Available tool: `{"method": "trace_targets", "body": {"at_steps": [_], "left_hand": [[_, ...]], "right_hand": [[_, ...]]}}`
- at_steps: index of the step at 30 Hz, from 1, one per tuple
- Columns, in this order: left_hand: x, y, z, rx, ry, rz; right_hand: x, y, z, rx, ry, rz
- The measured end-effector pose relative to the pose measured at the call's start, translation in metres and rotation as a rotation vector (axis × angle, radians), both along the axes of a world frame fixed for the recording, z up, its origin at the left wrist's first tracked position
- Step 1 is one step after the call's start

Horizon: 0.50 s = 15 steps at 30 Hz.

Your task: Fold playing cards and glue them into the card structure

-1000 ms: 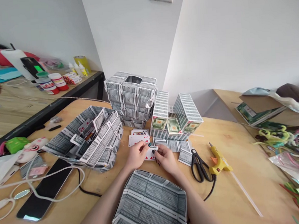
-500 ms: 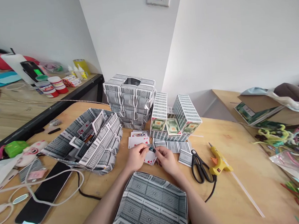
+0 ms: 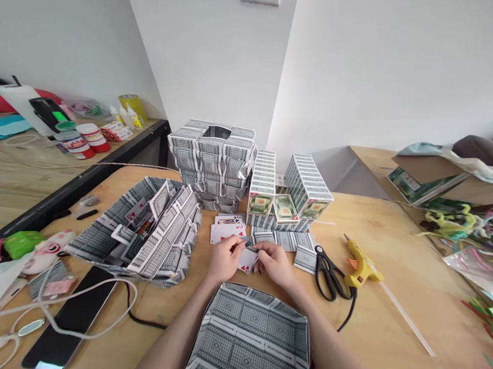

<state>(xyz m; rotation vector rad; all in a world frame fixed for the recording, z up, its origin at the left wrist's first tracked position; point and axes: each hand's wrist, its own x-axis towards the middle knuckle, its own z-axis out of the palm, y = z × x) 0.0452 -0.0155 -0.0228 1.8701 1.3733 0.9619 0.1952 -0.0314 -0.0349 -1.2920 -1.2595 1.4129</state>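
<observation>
Between my two hands is a playing card (image 3: 247, 261) with red hearts on its face. My left hand (image 3: 226, 258) pinches its upper left part, and my right hand (image 3: 273, 261) pinches the right edge; the fingertips almost meet. Just beyond them lie loose face-up playing cards (image 3: 228, 230) and a row of patterned cards (image 3: 285, 239) showing their backs. A shallow box made of cards (image 3: 247, 335) sits between my forearms, close to me. To the left stands a larger card-built basket (image 3: 167, 250) holding loose cards.
A tall card-built box (image 3: 214, 164) and stacked card packs (image 3: 309, 183) stand behind. Black scissors (image 3: 329, 274) and a yellow glue gun (image 3: 361, 266) with a glue stick lie right. A phone (image 3: 69, 323) and white cable (image 3: 113, 329) lie left.
The card's top edge appears slightly folded or tilted between my fingers, and less of its face shows. My hands stay in nearly the same place; the view has shifted a little.
</observation>
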Motion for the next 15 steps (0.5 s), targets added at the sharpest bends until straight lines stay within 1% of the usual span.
{"method": "trace_targets", "body": {"at_steps": [9,15], "left_hand": [[0.0009,-0.0016,0.0038,0.017,0.025,-0.047],[0.0011,-0.0019,0.0041,0.007,-0.001,-0.041]], "right_hand": [[-0.0019,0.0004,-0.0008,0.005,-0.017,-0.017],[-0.0015,0.0015,-0.0011,-0.003,-0.017,-0.01]]}}
